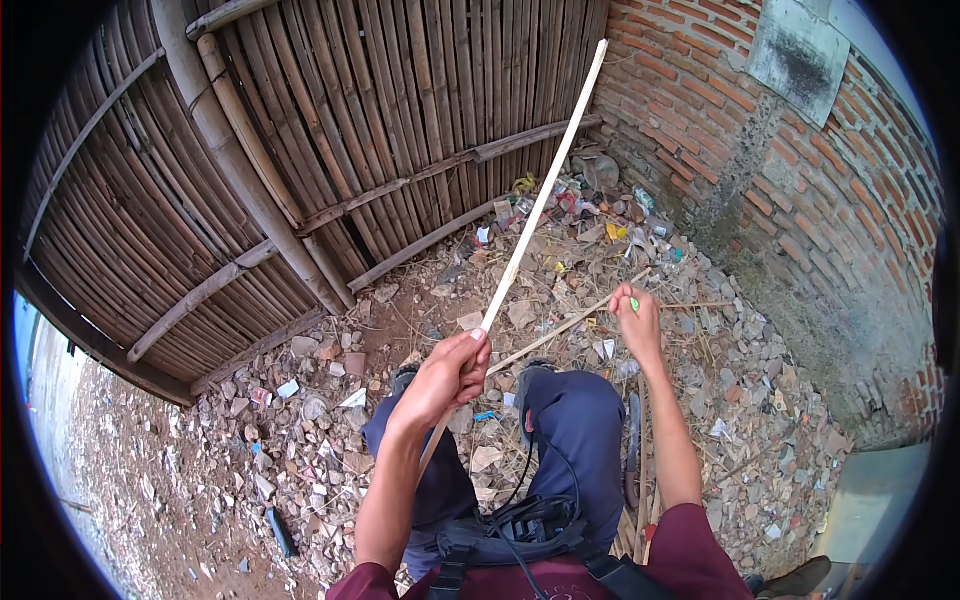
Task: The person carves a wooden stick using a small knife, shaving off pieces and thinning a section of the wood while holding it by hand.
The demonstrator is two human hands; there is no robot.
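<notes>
My left hand [445, 378] is closed round a long, pale bamboo strip [545, 190]. The strip slants up and away to the right, and its lower end passes behind my forearm over my left leg. To the right, my right hand [640, 325] is held up in a fist, apart from the strip. A bit of a small bright green thing [634, 304] shows between its fingers; the rest is hidden, so its kind cannot be made out. Beneath, another thin bamboo strip [555, 335] lies across the ground between my hands.
A bamboo fence [400, 110] stands ahead and left, meeting a brick wall [800, 190] on the right. Stones and litter cover the ground. Several strips [645, 470] and a dark curved thing [633, 450] lie beside my right leg. A dark bottle-shaped object [280, 532] lies lower left.
</notes>
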